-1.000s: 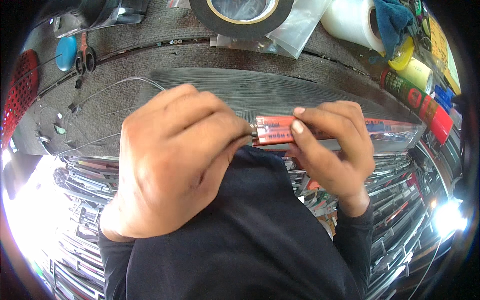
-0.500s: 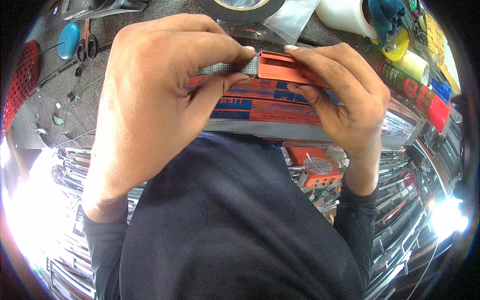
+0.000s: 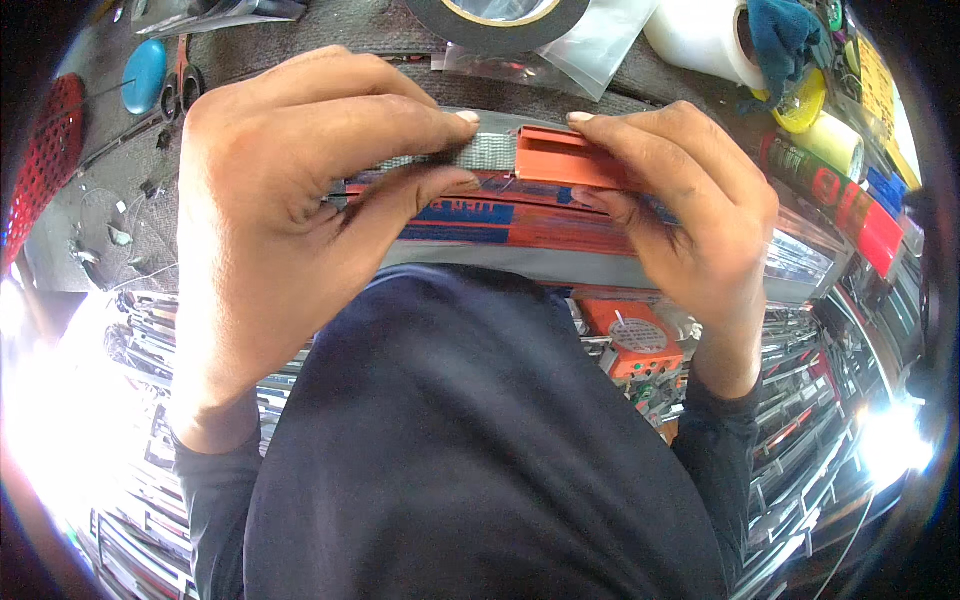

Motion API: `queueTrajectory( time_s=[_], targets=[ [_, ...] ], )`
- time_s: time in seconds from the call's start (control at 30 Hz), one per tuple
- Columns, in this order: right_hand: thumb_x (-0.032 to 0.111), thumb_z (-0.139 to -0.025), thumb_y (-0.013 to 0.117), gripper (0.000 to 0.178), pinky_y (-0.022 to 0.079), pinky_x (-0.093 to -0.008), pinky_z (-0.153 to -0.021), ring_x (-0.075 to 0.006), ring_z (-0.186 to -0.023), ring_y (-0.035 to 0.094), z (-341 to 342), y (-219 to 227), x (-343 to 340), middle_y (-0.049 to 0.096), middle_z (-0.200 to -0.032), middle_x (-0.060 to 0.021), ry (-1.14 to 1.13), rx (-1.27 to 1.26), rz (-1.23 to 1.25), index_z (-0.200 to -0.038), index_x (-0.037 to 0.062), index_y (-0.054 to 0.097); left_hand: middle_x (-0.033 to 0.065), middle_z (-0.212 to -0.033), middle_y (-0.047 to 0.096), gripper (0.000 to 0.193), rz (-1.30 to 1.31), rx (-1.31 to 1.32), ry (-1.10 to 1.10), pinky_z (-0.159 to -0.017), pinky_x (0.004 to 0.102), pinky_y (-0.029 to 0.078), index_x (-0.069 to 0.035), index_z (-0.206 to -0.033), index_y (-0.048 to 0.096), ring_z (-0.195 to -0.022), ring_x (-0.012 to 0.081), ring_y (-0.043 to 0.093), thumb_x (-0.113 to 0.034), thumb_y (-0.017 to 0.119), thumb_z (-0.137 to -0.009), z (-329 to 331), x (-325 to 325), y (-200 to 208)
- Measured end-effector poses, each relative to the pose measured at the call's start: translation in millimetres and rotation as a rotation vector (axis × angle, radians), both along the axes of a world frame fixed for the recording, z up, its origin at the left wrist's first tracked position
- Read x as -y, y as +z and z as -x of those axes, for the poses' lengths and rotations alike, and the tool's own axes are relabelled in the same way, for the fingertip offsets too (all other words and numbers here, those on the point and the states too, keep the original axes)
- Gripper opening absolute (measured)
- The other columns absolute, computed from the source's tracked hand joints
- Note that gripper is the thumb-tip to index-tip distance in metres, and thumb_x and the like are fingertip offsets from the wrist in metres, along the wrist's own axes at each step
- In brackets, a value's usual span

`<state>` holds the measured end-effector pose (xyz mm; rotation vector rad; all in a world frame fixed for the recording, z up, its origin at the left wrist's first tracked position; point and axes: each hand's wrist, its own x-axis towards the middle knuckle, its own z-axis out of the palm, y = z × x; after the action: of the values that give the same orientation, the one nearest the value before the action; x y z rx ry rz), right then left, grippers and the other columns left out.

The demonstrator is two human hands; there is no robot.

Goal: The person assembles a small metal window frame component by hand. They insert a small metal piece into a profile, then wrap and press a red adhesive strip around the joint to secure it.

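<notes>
A grey strip with a fine ribbed or woven texture (image 3: pixel 490 152) runs between my hands. My left hand (image 3: pixel 270 200) pinches it between thumb and fingers, and its left part is hidden behind that hand. My right hand (image 3: pixel 695 205) grips a short orange-red channel piece (image 3: pixel 550 165) by its right part, thumb below and fingers above. The channel's open left end meets the strip's right end; whether the strip goes inside cannot be made out. Just below both lie long bars in orange and blue printed film (image 3: pixel 560 230).
Beyond my hands lie a black tape roll (image 3: pixel 480 35), a clear plastic bag (image 3: pixel 600 50) and a white film roll (image 3: pixel 695 40). Scissors (image 3: pixel 183 85) and a red perforated basket (image 3: pixel 50 150) are at left. A red-and-dark can (image 3: pixel 870 225) lies right. An orange box (image 3: pixel 625 330) sits below.
My left hand has slid left along the strip, so more of the ribbed strip shows between it and the channel. The channel is slightly lower and more level.
</notes>
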<state>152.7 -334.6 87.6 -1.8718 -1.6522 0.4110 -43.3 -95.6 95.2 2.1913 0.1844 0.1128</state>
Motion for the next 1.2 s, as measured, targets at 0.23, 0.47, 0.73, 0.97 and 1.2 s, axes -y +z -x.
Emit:
queueTrajectory(
  time_s=[0.23,0.47,0.73,0.97,1.2],
  targets=[
    [0.000,-0.072,0.092,0.056,0.065,-0.0415,-0.085,-0.0335,-0.098,0.081,4.8,6.1,-4.1,0.085,-0.113,-0.0177,0.004,-0.004,-0.018,-0.128,-0.0041,0.084,0.0157,-0.108,0.085,0.040,-0.015,0.031,0.023,-0.086,0.0353,0.063,0.003,-0.116,0.090,-0.099,0.0261,0.082,0.002,0.099,-0.078,4.9,3.5,-1.4],
    [0.003,-0.077,0.096,0.055,0.065,-0.0417,-0.085,-0.0342,-0.097,0.081,2.4,0.8,-6.0,0.085,-0.114,-0.0163,0.007,-0.054,-0.059,-0.130,-0.0021,0.083,0.0253,-0.129,0.084,0.107,0.163,0.139,0.209,-0.115,0.0463,0.059,0.012,-0.138,0.079,-0.122,0.0361,0.081,-0.084,0.042,-0.112,3.8,-31.9,-26.1],
    [0.008,-0.082,0.098,0.050,0.064,-0.0420,-0.084,-0.0344,-0.096,0.081,4.2,4.3,-8.2,0.084,-0.112,-0.0167,0.003,-0.040,-0.029,-0.129,-0.0016,0.083,0.0319,-0.117,0.085,0.147,0.851,0.095,0.221,-0.109,0.0491,0.066,0.015,-0.126,0.080,-0.112,0.0416,0.085,-0.103,-0.004,-0.102,17.2,-24.8,-52.5],
    [0.009,-0.080,0.099,0.050,0.064,-0.0435,-0.084,-0.0343,-0.095,0.080,6.5,7.2,-13.8,0.084,-0.110,-0.0153,-0.007,-0.064,-0.037,-0.128,-0.0001,0.084,0.0314,-0.113,0.084,0.147,0.874,0.036,0.269,-0.100,0.0503,0.070,0.016,-0.121,0.079,-0.104,0.0427,0.086,-0.107,0.000,-0.100,18.3,-20.4,-40.4],
    [0.014,-0.083,0.100,0.050,0.064,-0.0432,-0.085,-0.0354,-0.096,0.080,6.5,10.8,-19.4,0.083,-0.109,-0.0153,0.004,-0.030,-0.056,-0.128,0.0012,0.085,0.0302,-0.115,0.083,0.146,0.887,0.075,0.219,-0.101,0.0501,0.070,0.016,-0.121,0.078,-0.105,0.0424,0.086,-0.106,0.001,-0.101,15.7,-21.4,-37.4]
  ],
)
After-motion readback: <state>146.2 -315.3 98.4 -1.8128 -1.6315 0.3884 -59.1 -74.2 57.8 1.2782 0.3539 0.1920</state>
